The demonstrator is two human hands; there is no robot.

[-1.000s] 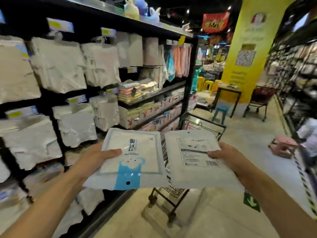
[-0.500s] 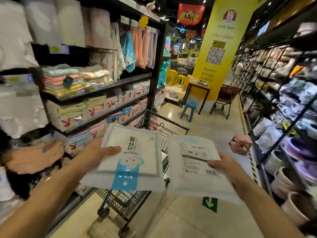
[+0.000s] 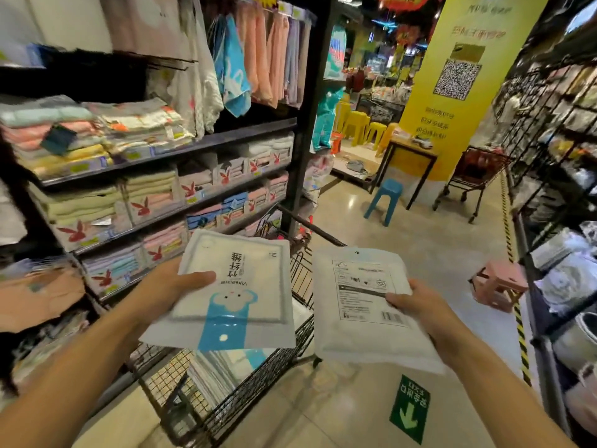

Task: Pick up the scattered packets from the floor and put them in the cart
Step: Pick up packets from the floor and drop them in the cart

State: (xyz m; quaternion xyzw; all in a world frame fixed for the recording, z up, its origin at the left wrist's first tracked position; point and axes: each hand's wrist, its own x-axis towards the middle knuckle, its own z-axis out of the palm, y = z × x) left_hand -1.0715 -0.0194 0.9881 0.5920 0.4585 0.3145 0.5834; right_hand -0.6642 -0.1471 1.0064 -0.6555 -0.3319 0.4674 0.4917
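Cart [image 3: 281, 360] closer; hands [image 3: 161, 286] [image 3: 423, 308] grip packets [image 3: 245, 273] [image 3: 358, 318].

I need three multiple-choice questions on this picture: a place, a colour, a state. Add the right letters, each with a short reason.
1. The blue-striped packet in the left hand is: A) above the cart B) on the floor C) on a shelf
2. The floor arrow sign is: A) red B) green C) yellow
3. The right hand: A) hangs empty B) pushes the cart C) holds a white packet
1 A: cart wire shows beneath it. 2 B: white arrow on green. 3 C: it grips the packet's edge.
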